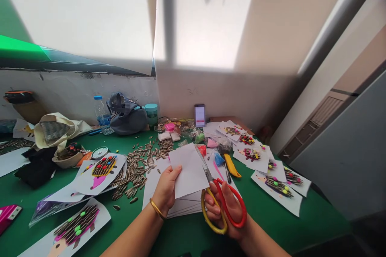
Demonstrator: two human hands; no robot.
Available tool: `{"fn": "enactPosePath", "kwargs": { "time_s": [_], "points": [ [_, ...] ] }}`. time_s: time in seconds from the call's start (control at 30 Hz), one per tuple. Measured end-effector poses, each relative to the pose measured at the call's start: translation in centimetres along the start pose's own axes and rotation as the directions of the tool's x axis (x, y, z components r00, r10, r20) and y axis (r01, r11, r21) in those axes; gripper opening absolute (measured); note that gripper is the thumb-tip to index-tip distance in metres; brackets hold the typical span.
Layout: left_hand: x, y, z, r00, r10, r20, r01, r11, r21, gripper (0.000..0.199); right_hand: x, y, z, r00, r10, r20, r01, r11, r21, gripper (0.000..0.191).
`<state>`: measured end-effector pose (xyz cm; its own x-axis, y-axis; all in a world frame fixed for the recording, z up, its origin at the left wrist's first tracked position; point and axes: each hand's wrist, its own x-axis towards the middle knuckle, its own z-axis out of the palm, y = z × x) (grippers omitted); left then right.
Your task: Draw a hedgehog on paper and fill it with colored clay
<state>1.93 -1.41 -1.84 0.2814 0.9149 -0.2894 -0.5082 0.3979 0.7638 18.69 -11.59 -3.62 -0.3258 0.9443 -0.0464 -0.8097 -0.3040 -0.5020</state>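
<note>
The person wears a smooth, rounded gold bangle [157,209] around the left wrist [160,202]; the left hand [169,182] and right hand [231,204] are bare.

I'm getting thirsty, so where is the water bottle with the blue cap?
In the head view, the blue-capped bottle stands left of centre at the back of the green table, near the wall and just left of the grey bag.

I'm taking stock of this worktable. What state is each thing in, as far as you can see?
Left hand: gripping the sheet
Right hand: fingers in the scissor handles
Sheet: held up, visible side blank
Scissors: handles spread apart
Phone: propped upright, screen lit
Water bottle: upright, cap on
Teal-lidded container: upright, lid on
Seeds: loose, spread out
</note>
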Motion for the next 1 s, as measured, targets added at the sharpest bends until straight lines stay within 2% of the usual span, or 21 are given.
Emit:
{"fn": "enactPosePath", "kwargs": {
  "time_s": [0.27, 0.53, 0.7, 1.0],
  "points": [
    [-0.1, 0.0, 0.0, 1.0, -0.013, -0.003, 0.013, 1.0, 0.015, 0.02, 0.0, 0.5, -0.7, 0.999, -0.031, 0.026, 0.033, 0.998, -0.052, 0.044],
    [0.0, -0.1, -0.1, 0.999, -0.029, 0.035, 0.028, 0.999, 0.032, 0.027, -0.9, -0.3, -0.5, 0.999, -0.022, 0.041, 0.024, 0.998, -0.059, 0.039],
    [0.0, -0.4, -0.1, 0.998, -0.032, 0.057, 0.031, 0.999, 0.02, 0.032, -1.0, -0.4, -0.2, 0.999, -0.005, 0.045, 0.008, 0.997, -0.075, 0.042],
    [0.1, -0.2, -0.3, 0.998, -0.031, 0.052, 0.029, 0.999, 0.04, 0.028, -0.1, 0.0, -1.0, 0.998, -0.033, 0.06, 0.037, 0.997, -0.061, 0.044]
  ]
}}
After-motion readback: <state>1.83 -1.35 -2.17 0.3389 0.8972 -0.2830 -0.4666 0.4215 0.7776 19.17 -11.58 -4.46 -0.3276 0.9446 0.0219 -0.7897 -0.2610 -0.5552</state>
